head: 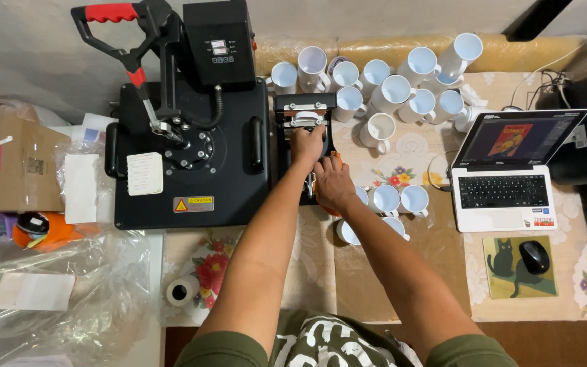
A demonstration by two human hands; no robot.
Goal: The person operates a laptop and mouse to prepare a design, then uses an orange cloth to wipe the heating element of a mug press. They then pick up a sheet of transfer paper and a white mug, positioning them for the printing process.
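Left hand point(306, 144): fingers curled down over the top of the mug press attachment point(301, 114), gripping its frame, seemingly to steady it.
Right hand point(333, 185): closed around an orange piece point(335, 158) at the near end of the attachment; only slivers of the piece show past the fingers, so what it is cannot be told.
Mug press attachment: small black unit with a metal clamp bar, standing just right of the heat press, within easy reach of both hands.
Heat press point(191, 136): large black flat press with a red-gripped lever raised at upper left, a control box on top, a paper note and a yellow warning label on its platen.
White mugs, far group point(388, 85): crowded behind and right of the attachment, mouths up.
White mugs, near group point(395, 200): four or so, touching, just right of the right hand, probably kept close for handling.
Laptop point(504, 170): open, well right, a picture on screen.
Mouse point(534, 256): on a cat-pattern pad.
Tape roll point(182, 291): near left forearm.
Plastic bags point(49, 292): heaped at left.
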